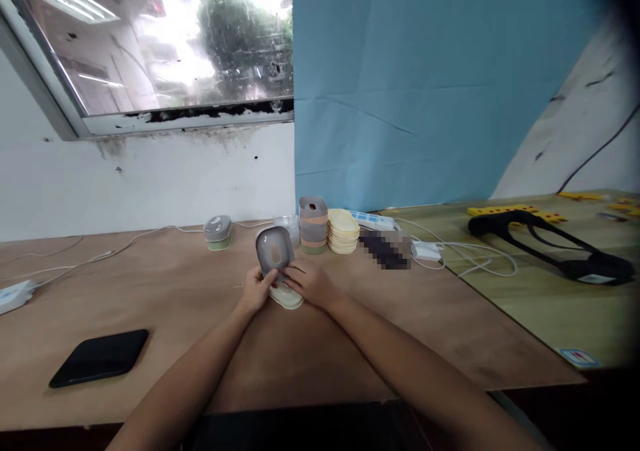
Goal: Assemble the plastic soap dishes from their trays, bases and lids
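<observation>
2 hands (311, 283) on grey container (275, 244)

One head-worn view looks forward and down across the desk (175, 291), left hand (255, 292) and right hand (311, 281) fairly near, facing the window (175, 44) and blue sheet (400, 91) beyond.

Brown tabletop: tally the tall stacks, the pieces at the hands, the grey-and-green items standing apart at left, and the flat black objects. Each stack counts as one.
Tall stacks: 2 (grey-orange-green stack, cream stack)
Pieces at left hand and right hand: 2 (grey piece, cream piece)
Grey-and-green item: 1
Flat black object: 1
Total: 6
</observation>
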`<state>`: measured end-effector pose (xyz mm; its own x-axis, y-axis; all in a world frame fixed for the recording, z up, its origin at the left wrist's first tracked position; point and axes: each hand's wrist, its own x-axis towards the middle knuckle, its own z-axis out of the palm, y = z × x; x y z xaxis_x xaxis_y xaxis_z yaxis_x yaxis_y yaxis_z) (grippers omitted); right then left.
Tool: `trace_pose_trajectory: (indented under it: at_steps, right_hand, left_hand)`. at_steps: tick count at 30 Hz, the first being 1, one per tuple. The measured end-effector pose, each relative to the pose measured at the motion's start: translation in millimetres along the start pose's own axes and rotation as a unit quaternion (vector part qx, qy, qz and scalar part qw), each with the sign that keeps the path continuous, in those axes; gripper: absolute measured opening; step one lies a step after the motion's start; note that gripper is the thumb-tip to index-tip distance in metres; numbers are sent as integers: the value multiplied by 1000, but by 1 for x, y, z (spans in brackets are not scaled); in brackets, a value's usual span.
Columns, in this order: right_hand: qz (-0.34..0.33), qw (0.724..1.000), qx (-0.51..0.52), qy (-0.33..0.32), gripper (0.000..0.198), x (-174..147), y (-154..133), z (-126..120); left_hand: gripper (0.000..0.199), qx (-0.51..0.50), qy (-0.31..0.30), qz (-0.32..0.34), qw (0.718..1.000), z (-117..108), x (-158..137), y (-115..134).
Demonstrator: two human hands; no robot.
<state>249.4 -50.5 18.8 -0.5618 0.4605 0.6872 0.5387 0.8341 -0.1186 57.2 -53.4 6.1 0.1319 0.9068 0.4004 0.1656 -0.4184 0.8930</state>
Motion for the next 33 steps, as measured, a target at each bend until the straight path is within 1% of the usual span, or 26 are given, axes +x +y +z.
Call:
trace_pose_trajectory:
  at_steps: [2,3,5,7,9,12,14,17,21,23,28,30,33]
  right_hand:
    - [15,1000,-12,19,26,0,3,-6]
    - [32,999,-19,39,26,2,6,-11]
    - [79,992,-41,91,26,9,14,-24]
    - [126,980,-74,133,26,23,26,-42]
    - [161,967,-124,156,26,43,42,-61]
    - [198,953,-188,133,29,73,69,-86]
    - [220,949,-208,91,29,88,86,-96]
    - [244,945,-218,21,28,99,106,-99]
    - [233,945,-226,-42,28,100,113,-96]
    - [234,943,-233,-52,32,97,111,-95]
    - [241,940,-240,-43,52,92,109,-98]
    - [244,942,-227,-41,53,92,112,-100]
    - [246,947,-204,-42,49,90,118,-103]
  left_hand:
    - [52,35,-2,61,997,0,-2,1]
    - [50,57,7,84,995,0,-3,2]
    - [41,103,38,90,990,0,-3,3]
    - [33,142,47,90,985,-1,-2,4]
    - [28,169,46,98,980,-5,1,2]
    - [24,190,54,109,974,-11,6,-2]
    - [24,196,62,109,972,-14,8,-5]
    - [24,188,69,107,974,-17,8,-5]
    - [24,186,61,114,974,-17,6,0]
    - [23,186,54,118,974,-16,5,2]
    - [26,183,38,119,975,-14,4,2]
    - [26,185,30,119,975,-14,4,1]
    - [26,181,25,115,976,-13,4,0]
